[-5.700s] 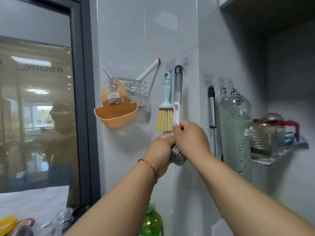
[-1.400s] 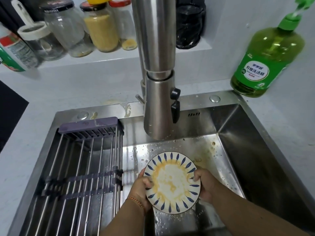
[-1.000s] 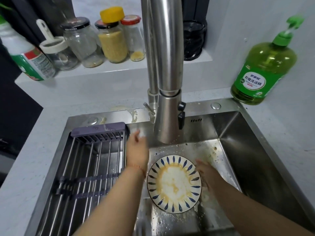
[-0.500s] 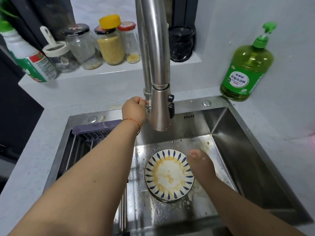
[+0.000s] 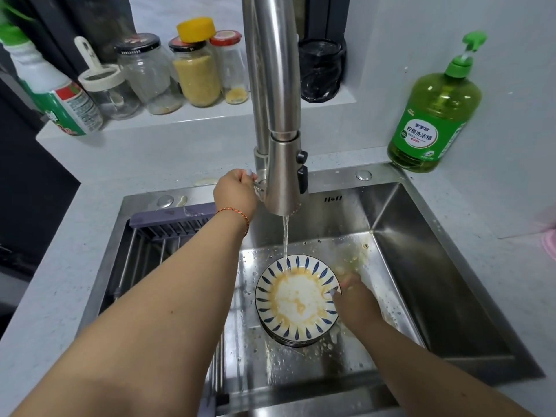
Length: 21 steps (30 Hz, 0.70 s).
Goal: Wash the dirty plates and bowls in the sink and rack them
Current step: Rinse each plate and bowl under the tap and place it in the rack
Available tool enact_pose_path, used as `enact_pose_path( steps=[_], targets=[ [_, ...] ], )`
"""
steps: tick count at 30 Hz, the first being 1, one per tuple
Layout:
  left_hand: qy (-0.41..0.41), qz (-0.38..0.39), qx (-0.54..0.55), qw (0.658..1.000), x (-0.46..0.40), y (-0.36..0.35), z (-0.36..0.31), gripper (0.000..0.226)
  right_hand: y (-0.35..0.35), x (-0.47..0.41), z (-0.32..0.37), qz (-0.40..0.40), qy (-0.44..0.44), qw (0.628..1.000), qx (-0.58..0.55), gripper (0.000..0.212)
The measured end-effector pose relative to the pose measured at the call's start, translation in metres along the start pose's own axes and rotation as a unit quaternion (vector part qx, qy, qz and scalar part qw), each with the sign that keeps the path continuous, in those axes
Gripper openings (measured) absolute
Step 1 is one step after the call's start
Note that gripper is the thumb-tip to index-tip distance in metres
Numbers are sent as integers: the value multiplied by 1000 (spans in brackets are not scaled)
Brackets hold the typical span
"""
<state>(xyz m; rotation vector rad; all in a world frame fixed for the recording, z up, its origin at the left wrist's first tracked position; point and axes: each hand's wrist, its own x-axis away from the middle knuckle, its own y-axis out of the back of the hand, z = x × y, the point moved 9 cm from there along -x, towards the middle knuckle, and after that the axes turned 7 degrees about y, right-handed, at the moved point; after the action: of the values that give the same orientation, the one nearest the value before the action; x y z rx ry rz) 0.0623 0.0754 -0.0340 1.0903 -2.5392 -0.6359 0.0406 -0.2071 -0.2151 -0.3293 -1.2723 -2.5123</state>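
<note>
A white plate (image 5: 296,299) with blue leaf marks and yellow smears lies on top of a small stack in the steel sink (image 5: 436,296). My right hand (image 5: 355,299) holds its right rim, thumb on the edge. My left hand (image 5: 236,192) grips the faucet lever beside the tall steel faucet (image 5: 275,115). A thin stream of water (image 5: 285,236) falls from the spout onto the plate's far rim.
A purple-ended metal drying rack (image 5: 168,233) spans the sink's left side under my left forearm. Green dish soap bottle (image 5: 433,115) stands at the back right corner. Several jars (image 5: 195,73) and a cleaner bottle (image 5: 57,97) line the ledge behind.
Water now runs from the faucet onto the plate. My left hand stays on the lever. My right hand has settled on the plate's right rim.
</note>
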Motion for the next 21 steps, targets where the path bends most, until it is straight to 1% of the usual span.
enact_pose_path(
  steps=[2,6,12,16,17,19,20,21],
  targets=[
    [-1,-5,5,1000,-1,1,1,30,0,1,-1,-1,-10,1000,-4,36],
    [3,-8,-1,1000,0,1,1,30,-2,2,0,7,-16,1000,10,34],
    [-3,-16,8,1000,4,1,3,26,-3,0,-3,8,-30,999,6,35],
    [10,-13,64,998,4,1,10,28,-3,0,-6,7,-34,999,4,31],
    [17,-21,78,997,5,1,18,28,-4,0,-7,6,-35,999,4,30],
    [55,-25,65,996,15,-3,50,17,-5,-1,-9,6,-39,999,8,29],
    [85,-21,19,996,25,-6,74,11,-5,0,-8,8,-41,999,15,29],
    [128,5,-34,991,38,-15,105,14,-6,0,-8,9,-41,999,22,29]
  ],
)
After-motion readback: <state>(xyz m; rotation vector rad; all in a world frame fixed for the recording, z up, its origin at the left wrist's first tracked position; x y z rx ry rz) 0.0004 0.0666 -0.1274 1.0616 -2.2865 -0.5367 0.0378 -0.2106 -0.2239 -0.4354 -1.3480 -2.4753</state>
